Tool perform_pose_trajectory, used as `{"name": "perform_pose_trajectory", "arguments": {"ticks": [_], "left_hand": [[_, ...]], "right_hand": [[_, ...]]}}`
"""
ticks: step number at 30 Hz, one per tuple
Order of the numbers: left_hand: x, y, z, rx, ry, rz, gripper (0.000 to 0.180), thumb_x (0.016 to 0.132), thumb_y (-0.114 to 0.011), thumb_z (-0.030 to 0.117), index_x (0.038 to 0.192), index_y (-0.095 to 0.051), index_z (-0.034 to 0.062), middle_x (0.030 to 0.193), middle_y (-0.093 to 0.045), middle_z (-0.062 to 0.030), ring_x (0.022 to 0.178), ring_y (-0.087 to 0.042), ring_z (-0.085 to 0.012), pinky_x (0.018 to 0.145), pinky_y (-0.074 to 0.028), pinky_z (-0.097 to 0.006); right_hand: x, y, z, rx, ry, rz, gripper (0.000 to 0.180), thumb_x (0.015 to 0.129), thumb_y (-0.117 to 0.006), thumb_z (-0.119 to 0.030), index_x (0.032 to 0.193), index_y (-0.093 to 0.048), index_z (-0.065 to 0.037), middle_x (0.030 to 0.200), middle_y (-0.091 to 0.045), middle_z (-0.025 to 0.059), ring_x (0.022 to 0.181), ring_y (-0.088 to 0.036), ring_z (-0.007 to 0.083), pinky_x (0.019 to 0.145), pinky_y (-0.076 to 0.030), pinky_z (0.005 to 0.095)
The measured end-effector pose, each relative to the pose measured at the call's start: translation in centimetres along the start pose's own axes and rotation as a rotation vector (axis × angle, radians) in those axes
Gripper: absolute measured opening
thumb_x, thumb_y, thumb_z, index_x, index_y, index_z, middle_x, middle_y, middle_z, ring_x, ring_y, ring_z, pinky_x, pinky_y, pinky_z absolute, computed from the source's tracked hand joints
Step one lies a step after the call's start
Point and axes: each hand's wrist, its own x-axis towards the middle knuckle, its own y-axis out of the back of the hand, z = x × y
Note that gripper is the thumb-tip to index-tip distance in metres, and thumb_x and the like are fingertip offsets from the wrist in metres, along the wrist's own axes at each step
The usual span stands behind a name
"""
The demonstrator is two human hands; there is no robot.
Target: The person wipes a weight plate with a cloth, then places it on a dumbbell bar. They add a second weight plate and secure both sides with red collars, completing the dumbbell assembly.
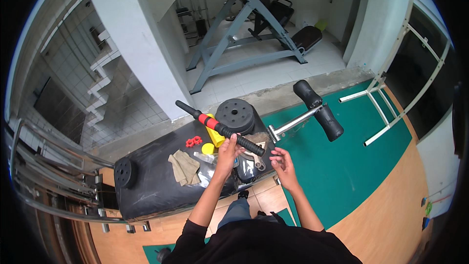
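Note:
My left hand [226, 158] is closed around a black dumbbell bar [209, 122] with a red middle section and ridged ends. The bar slants above the black padded bench [151, 186]. My right hand [285, 168] is off the bar near its lower right end, fingers curled but apart; I make out nothing held in it. Beneath the bar are a yellow container [216, 132], a yellow round lid [208, 148] and a metal tool with a ring end [259, 163]. Two red star-shaped collars [194, 142] and a beige cloth [184, 168] lie to the left.
Stacked black weight plates [235, 113] stand on the bench's far side, another plate [125, 172] at its left end. A chrome arm with black foam rollers [317, 110] juts out on the right. Beyond are a grey machine frame [244, 44], a white pillar [141, 44] and green matting [351, 166].

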Motion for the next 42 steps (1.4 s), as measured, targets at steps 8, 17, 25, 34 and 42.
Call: {"name": "perform_pose_trajectory", "arguments": {"ticks": [8, 17, 25, 34, 42], "left_hand": [[-15.9, 6.6, -0.9, 0.195, -0.061, 0.209, 0.030, 0.097, -0.051, 0.028, 0.113, -0.054, 0.0027, 0.096, -0.062, -0.0017, 0.084, -0.055, -0.0072, 0.075, -0.045, -0.023], [-30.3, 12.6, -1.6, 0.443, -0.066, 0.328, 0.026, 0.091, -0.061, 0.013, 0.114, -0.056, 0.0020, 0.104, -0.063, -0.0046, 0.097, -0.058, -0.0122, 0.085, -0.046, -0.029], [-39.6, 21.7, 0.1, 0.854, 0.118, 0.324, 0.039, 0.091, -0.060, 0.026, 0.119, -0.055, 0.0004, 0.106, -0.064, -0.0131, 0.097, -0.062, -0.0222, 0.088, -0.047, -0.034], [-51.1, 30.9, 4.3, 0.809, 0.066, 0.668, 0.046, 0.080, -0.073, 0.023, 0.118, -0.056, 0.0042, 0.106, -0.061, -0.0106, 0.100, -0.058, -0.0216, 0.087, -0.045, -0.034], [-51.0, 32.6, 3.3, 1.325, 0.118, 0.617, 0.074, 0.066, -0.080, 0.040, 0.126, -0.049, 0.0099, 0.121, -0.052, -0.0087, 0.124, -0.040, -0.0291, 0.105, -0.013, -0.065]], "right_hand": [[-5.5, -6.2, -1.4, 0.480, -0.374, -0.907, 0.056, 0.095, -0.042, -0.043, 0.124, -0.045, 0.003, 0.114, -0.057, 0.0188, 0.100, -0.061, 0.0279, 0.083, -0.051, 0.0386], [-10.2, -17.0, 0.5, -0.396, -0.267, -1.394, 0.038, 0.083, -0.068, -0.032, 0.102, -0.060, -0.001, 0.083, -0.062, 0.0066, 0.081, -0.061, 0.0139, 0.069, -0.047, 0.0305], [-20.3, -28.3, 3.2, -0.592, -0.091, -0.998, 0.026, 0.075, -0.070, -0.035, 0.083, -0.071, -0.011, 0.068, -0.065, 0.0150, 0.069, -0.064, 0.0341, 0.061, -0.048, 0.0396], [-26.5, -35.6, 4.8, -1.035, 0.054, -1.110, 0.032, 0.073, -0.066, -0.044, 0.076, -0.070, -0.013, 0.068, -0.065, 0.0135, 0.066, -0.064, 0.0332, 0.062, -0.050, 0.0438], [-24.9, -36.7, 4.4, -1.085, 0.393, -1.231, 0.020, 0.067, -0.065, -0.036, 0.068, -0.065, -0.015, 0.062, -0.062, 0.0097, 0.064, -0.063, 0.0314, 0.057, -0.048, 0.0443]]}}
